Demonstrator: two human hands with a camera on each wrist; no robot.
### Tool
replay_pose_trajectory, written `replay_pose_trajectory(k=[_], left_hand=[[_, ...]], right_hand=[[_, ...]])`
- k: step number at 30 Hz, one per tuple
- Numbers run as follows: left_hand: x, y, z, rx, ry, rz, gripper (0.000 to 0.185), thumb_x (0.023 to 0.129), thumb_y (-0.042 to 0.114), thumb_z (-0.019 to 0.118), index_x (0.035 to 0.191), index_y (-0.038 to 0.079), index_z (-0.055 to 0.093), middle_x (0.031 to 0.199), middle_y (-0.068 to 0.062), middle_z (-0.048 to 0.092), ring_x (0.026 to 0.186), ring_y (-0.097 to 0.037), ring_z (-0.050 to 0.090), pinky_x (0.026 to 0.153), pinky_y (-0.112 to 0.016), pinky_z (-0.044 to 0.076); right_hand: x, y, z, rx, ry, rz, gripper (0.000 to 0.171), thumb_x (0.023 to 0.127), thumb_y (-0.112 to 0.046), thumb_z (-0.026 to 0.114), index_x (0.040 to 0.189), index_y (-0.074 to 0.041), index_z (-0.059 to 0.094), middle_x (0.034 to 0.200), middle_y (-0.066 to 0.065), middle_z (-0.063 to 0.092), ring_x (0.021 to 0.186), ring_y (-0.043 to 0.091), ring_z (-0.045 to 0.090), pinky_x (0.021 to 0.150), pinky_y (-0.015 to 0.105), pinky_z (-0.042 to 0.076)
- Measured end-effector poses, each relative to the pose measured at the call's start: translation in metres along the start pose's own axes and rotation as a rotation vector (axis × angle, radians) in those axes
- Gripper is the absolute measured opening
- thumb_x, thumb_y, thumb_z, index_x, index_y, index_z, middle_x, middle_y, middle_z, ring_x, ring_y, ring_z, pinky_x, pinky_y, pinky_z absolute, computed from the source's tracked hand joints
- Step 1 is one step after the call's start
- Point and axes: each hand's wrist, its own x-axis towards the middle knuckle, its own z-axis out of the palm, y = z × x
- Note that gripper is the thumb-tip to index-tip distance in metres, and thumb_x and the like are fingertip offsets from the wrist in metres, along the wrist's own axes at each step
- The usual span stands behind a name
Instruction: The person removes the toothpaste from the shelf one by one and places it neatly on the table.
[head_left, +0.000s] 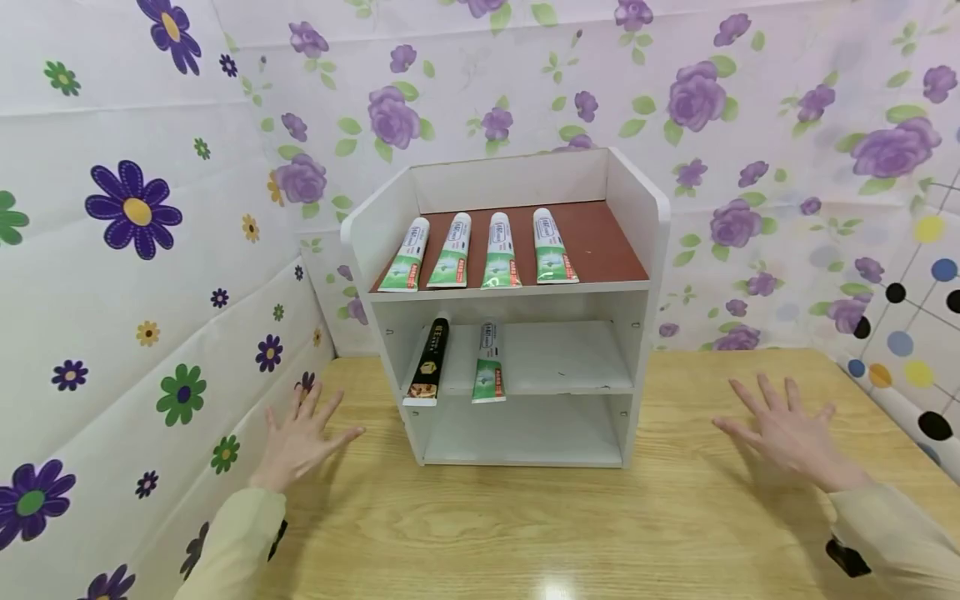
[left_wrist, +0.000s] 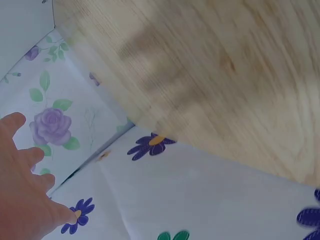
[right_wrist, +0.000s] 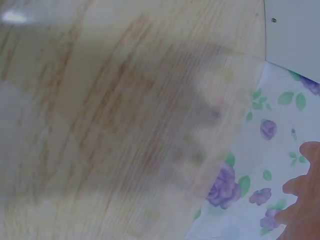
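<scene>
My left hand [head_left: 300, 437] hovers left of a white shelf unit [head_left: 525, 429], its fingers spread and holding nothing. On the other side my right hand [head_left: 787, 425] is likewise spread with nothing in it. Several green-and-white toothpaste tubes lie in a row on the brown top shelf; the rightmost toothpaste tube [head_left: 553, 247] has bare shelf to its right. The middle shelf carries a black toothpaste tube [head_left: 429, 364] at its left and one green-and-white toothpaste tube [head_left: 489, 364] beside it. In the wrist views only parts of the left hand [left_wrist: 27, 187] and right hand [right_wrist: 305, 200] show.
The shelf unit stands on a light wooden table [head_left: 480, 533], near its back edge. A flower-print cloth [head_left: 517, 75] hangs behind it, and another flowered cloth [head_left: 112, 292] runs along the left. A dotted cloth [head_left: 918, 333] borders the right side.
</scene>
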Motion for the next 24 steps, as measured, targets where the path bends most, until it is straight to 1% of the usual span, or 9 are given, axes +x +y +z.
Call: replay_pose_trajectory(k=[5,9,13,15,20,24], left_hand=[[0.002,-0.003,-0.010,0.037,0.010,0.004,0.079,0.085,0.062,0.041,0.141,0.008,0.029,0.146,-0.021,0.006,0.129,-0.043,0.000,0.089,-0.068,-0.010],[0.004,-0.005,-0.016,0.053,0.011,0.004,0.079,0.085,0.063,0.041,0.141,0.008,0.029,0.145,-0.022,0.008,0.129,-0.044,0.001,0.089,-0.068,-0.010],[0.010,-0.005,-0.024,0.049,0.016,0.008,0.081,0.084,0.063,0.041,0.142,0.008,0.027,0.144,-0.024,0.010,0.129,-0.045,0.002,0.089,-0.068,-0.009],[0.013,-0.005,-0.028,0.047,0.032,0.012,0.081,0.083,0.064,0.042,0.142,0.010,0.026,0.144,-0.024,0.011,0.129,-0.045,0.003,0.089,-0.069,-0.007],[0.020,-0.001,-0.046,0.048,0.057,0.036,0.081,0.083,0.063,0.043,0.143,0.011,0.026,0.145,-0.023,0.009,0.128,-0.046,0.005,0.090,-0.069,-0.004],[0.026,0.001,-0.059,0.037,0.080,0.057,0.082,0.082,0.064,0.045,0.143,0.012,0.026,0.146,-0.021,0.011,0.129,-0.044,0.005,0.090,-0.070,0.000]], right_hand=[[0.001,0.002,-0.004,-0.005,-0.010,0.007,0.082,0.086,-0.061,0.040,0.146,-0.018,0.003,0.141,0.033,0.004,0.119,0.059,-0.007,0.067,0.073,-0.021],[0.003,0.004,-0.009,0.003,-0.016,0.007,0.083,0.086,-0.060,0.041,0.146,-0.018,0.001,0.141,0.033,0.002,0.119,0.058,-0.009,0.067,0.072,-0.022],[0.007,0.003,-0.016,0.013,-0.001,-0.005,0.083,0.086,-0.060,0.043,0.146,-0.019,0.003,0.141,0.032,0.003,0.119,0.058,-0.007,0.069,0.076,-0.016],[0.010,0.003,-0.021,0.008,0.003,-0.010,0.083,0.086,-0.060,0.043,0.146,-0.019,0.003,0.141,0.032,0.004,0.119,0.059,-0.004,0.070,0.078,-0.011],[0.017,0.001,-0.034,0.035,-0.040,-0.023,0.083,0.087,-0.058,0.043,0.146,-0.020,0.000,0.140,0.034,0.006,0.119,0.059,-0.002,0.072,0.080,-0.002],[0.021,0.000,-0.044,0.077,-0.066,-0.032,0.082,0.088,-0.056,0.043,0.146,-0.020,-0.003,0.139,0.035,0.005,0.119,0.060,-0.004,0.071,0.080,-0.002]])
